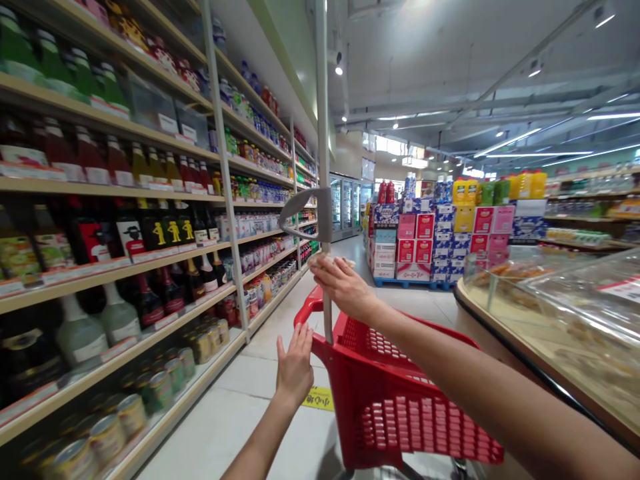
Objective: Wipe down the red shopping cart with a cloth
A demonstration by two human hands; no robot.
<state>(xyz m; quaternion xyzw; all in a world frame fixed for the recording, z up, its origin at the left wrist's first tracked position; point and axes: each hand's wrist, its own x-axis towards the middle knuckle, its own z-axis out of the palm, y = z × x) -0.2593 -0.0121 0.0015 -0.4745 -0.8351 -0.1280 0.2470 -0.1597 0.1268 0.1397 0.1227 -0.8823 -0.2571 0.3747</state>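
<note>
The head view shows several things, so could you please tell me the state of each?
Left hand: open, touching the cart handle
Right hand: pressing a cloth to the pole
Cloth: crumpled, mostly covered
Pole: upright
Shopping cart: upright
Green bottles: standing
Ceiling lights: lit
Far glass doors: too distant to tell

Two hands (296,363) (345,285), one cart (385,383)

We have our left hand (295,367) at the red cart's (350,393) handle (309,305), fingers extended; our right hand (346,288) presses a pale cloth (316,259) against the metal pole (323,100) above the cart. Bottle shelves (125,275) left of cart, stacked boxes (415,243) beyond, food counter (500,323) right.
</note>
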